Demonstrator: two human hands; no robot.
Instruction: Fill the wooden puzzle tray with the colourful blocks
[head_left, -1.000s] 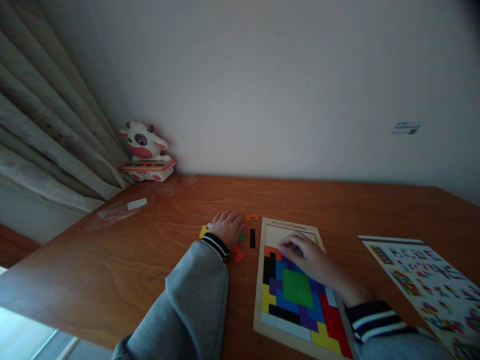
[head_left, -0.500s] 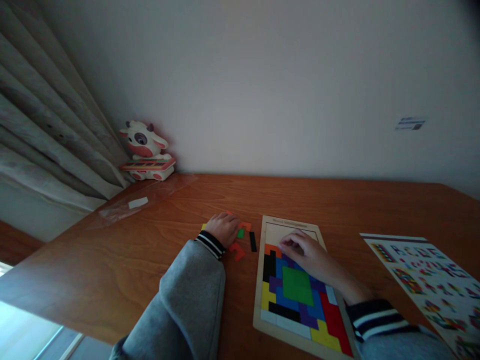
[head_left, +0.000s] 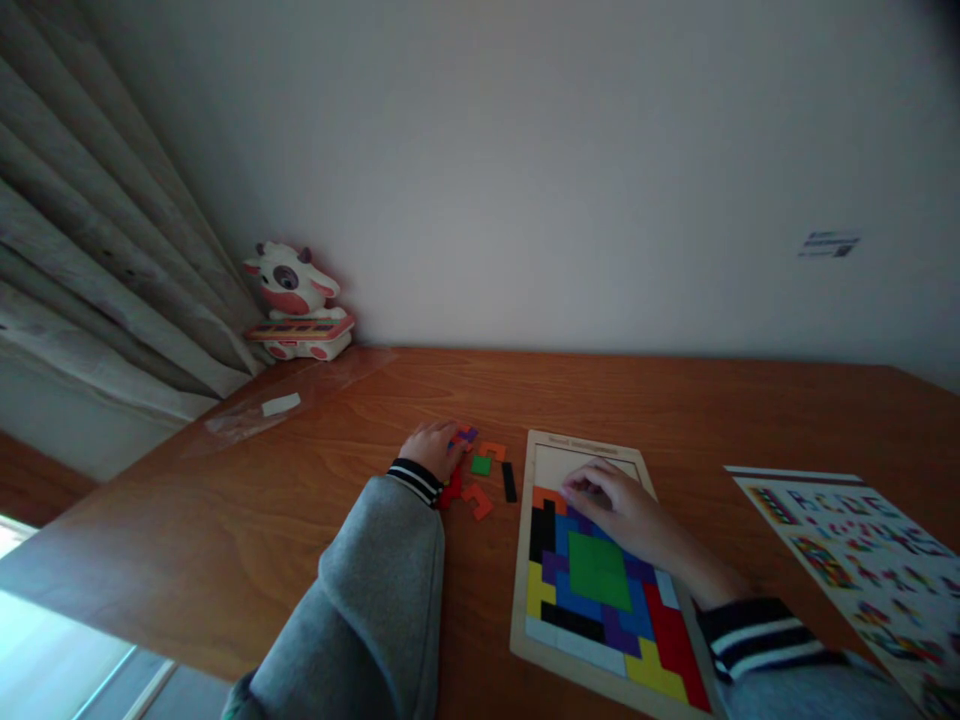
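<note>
My left hand lies low over loose, flat puzzle pieces on the table, fingers apart and partly hidden, touching them. Around it are a purple piece, a red piece, orange pieces, a green square and a black strip. My right hand hovers over the upper part of a wooden puzzle board, thumb and fingers pinched beside an orange piece. Whatever that pinch holds, if anything, is hidden. Coloured pieces fill the board's lower part; bare wood shows at its top.
A printed pattern sheet lies right of the board. At the back left stands a cow-shaped toy keyboard by a curtain. Clear plastic with a white label lies before it. A wall rises behind the table.
My left hand has shifted slightly left, uncovering the purple piece and more of the red one. My right hand stays over the board. The view has moved a little.
</note>
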